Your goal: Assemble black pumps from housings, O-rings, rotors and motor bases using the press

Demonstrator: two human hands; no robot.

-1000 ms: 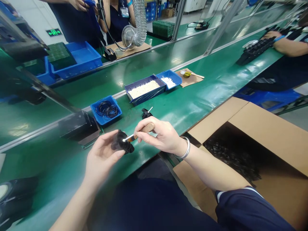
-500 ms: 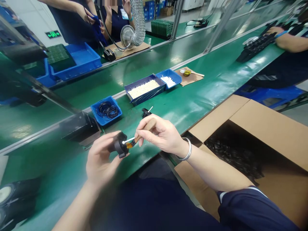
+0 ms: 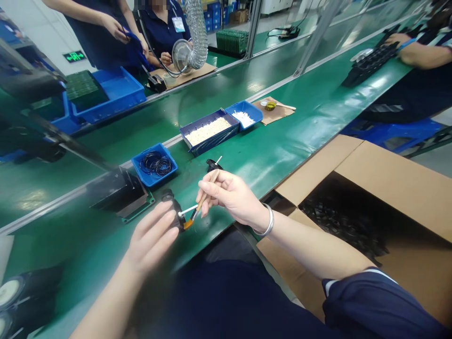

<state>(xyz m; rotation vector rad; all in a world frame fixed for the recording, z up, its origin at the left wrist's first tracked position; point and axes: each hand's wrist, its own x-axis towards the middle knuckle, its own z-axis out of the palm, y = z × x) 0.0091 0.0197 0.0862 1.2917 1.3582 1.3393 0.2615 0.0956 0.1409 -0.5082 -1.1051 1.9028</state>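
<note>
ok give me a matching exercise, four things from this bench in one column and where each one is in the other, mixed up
Things:
1. small brush
2. black part with white pin
3. black rings
4. cream pellets

Places:
A. in the long dark blue tray
B. held in the left hand
C. in the small blue tray
D. held in the right hand

Pairs: 1-D, 2-B, 3-C, 4-A
</note>
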